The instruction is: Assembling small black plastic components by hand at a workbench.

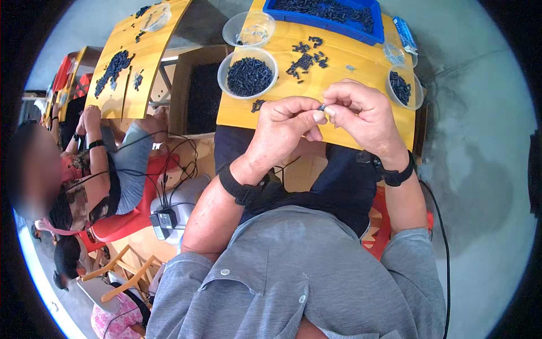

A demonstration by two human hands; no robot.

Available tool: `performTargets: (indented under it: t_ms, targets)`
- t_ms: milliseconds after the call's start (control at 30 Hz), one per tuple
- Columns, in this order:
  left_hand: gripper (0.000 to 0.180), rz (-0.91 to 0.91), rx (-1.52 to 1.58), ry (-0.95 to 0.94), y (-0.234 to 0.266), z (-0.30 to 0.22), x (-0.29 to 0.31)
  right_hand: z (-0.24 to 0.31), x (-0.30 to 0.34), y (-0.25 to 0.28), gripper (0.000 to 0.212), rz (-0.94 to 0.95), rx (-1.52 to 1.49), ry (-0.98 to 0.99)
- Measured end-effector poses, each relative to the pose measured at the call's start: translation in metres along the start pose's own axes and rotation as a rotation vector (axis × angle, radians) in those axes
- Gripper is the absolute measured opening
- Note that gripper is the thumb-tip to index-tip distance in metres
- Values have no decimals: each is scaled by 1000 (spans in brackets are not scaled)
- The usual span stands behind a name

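My left hand [291, 124] and my right hand [361, 116] meet over the near part of a yellow table [339, 48]. Both hold one small dark cylindrical piece [322, 107] pinched between thumbs and forefingers. The fingers hide most of it, and its exact kind is too small to tell. Beyond the hands lies a loose group of similar short black pieces [305, 62]. A few more black pieces [258, 105] lie beside my left hand. Left of it, a clear round bowl [220, 76] is heaped with black pieces. Small pale bits [350, 68] rest beyond my right hand.
At the back stands a blue crate [305, 21] full of black pieces. A second clear bowl [228, 27] holds small shiny bits. On the right are a small tub [418, 96] with dark pieces and a blue-white packet [404, 35]. A person [93, 169] sits at another yellow table [152, 62].
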State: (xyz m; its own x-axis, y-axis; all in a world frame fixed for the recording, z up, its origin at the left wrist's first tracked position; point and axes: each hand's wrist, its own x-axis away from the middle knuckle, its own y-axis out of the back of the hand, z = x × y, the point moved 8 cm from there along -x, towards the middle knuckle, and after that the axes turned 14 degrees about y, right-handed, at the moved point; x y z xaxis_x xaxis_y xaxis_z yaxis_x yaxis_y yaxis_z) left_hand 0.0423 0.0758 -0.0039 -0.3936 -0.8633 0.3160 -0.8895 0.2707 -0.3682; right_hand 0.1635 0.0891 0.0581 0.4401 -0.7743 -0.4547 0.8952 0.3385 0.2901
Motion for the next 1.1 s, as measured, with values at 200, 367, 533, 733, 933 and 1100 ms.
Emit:
performTargets:
  t_ms: [200, 367, 533, 733, 933, 1100]
  targets:
    - [13, 4, -13, -7, -2, -3, -1, -1, -1, 1, 11, -22, -56, -5]
    - [12, 6, -16, 13, -2, -2, -3, -2, -4, -1, 10, 21, -4, -5]
    - [11, -1, 9, 59, -2, -1, -5, -3, -5, 0, 10, 44, 57, 73]
    - [11, -12, 34, 116, 0, 3, -8, -6, -4, 1, 9, -11, 49, 58]
    - [12, -8, 52, 116, 3, 4, -11, -15, -1, 1, 7, -86, -17, -15]
    - [11, -20, 34, 137, 3, 4, -11, -12, -2, 1, 9, -48, 49, 16]
